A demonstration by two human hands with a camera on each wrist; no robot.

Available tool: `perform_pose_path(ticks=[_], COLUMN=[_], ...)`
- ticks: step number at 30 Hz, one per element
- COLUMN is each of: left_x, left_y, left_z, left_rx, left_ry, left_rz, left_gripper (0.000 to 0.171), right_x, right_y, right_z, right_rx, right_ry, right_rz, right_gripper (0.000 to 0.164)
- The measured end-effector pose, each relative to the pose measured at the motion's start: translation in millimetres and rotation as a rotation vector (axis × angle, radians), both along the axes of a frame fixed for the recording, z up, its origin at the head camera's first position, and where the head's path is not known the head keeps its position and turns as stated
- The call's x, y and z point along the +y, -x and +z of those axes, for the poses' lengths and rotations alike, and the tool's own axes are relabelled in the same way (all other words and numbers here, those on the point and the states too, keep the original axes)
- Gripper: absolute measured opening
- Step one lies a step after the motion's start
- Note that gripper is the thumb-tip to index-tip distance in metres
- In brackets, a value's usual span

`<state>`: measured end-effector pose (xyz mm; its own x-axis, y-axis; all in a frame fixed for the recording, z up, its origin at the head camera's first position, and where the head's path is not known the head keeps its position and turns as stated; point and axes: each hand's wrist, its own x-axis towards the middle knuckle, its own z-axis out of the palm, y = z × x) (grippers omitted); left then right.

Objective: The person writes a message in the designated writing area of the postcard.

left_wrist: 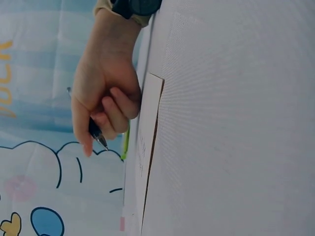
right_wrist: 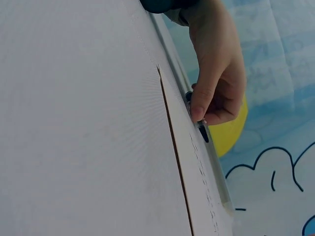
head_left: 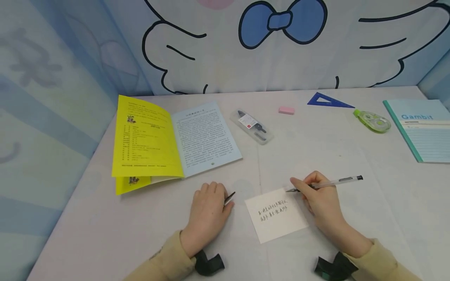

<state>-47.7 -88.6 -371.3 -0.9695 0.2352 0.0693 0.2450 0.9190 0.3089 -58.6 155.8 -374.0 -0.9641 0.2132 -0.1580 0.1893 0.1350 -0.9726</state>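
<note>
In the head view my right hand point(head_left: 321, 201) holds a gel pen point(head_left: 342, 180) with a clear barrel and black end. Its bare tip points left, over the top edge of a cream paper card point(head_left: 275, 226) bearing two handwritten lines. The left wrist view shows the pen point(left_wrist: 96, 131) between the right hand's thumb and fingers, tip apparently off the card. My left hand point(head_left: 208, 214) rests on the table left of the card, apart from it. Its thumb and fingers pinch a slim dark piece point(head_left: 229, 198) like a pen cap, mostly hidden by the hand.
An open booklet point(head_left: 207, 136) with a yellow cover lies at the back left. Beyond the card are a clear case point(head_left: 251, 127) with a compass, a pink eraser point(head_left: 286, 111), a blue set square point(head_left: 328, 100), a green correction tape point(head_left: 372, 121) and a teal notebook point(head_left: 423, 144).
</note>
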Motion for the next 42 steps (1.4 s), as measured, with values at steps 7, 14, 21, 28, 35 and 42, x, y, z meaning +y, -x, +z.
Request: perform_pose_path(ticks=[7,14,21,28,35,42], left_x=[2.0,6.1,9.7,14.5,19.0,23.4], left_y=[-1.4,-6.7,-9.9,-13.2,-15.5,-17.6], left_z=[6.3,14.0,19.6,23.3,23.5,23.6], left_rx=[-0.056,-0.102,-0.164,-0.172,-0.150,-0.146], left_ry=[-0.086,-0.240,-0.365,-0.439,-0.465,-0.480], left_rz=[-0.090,-0.200,-0.224,-0.260,-0.278,-0.293], left_gripper=[0.019,0.020,0.022,0.023,0.023,0.022], right_x=[8.6,10.1,2.8,-1.0,-2.0,-2.4], right_y=[-3.3,-9.1,-13.4,-15.8,-18.0,-19.3], right_z=[2.0,3.5,8.6,10.1,11.2,11.1], right_rx=[0.004,0.051,0.097,0.123,0.104,0.102], right_ry=[0.207,0.402,0.326,0.276,0.253,0.247], right_rz=[0.168,0.516,0.560,0.591,0.604,0.646], right_gripper=[0.026,0.022,0.019,0.019,0.020,0.019])
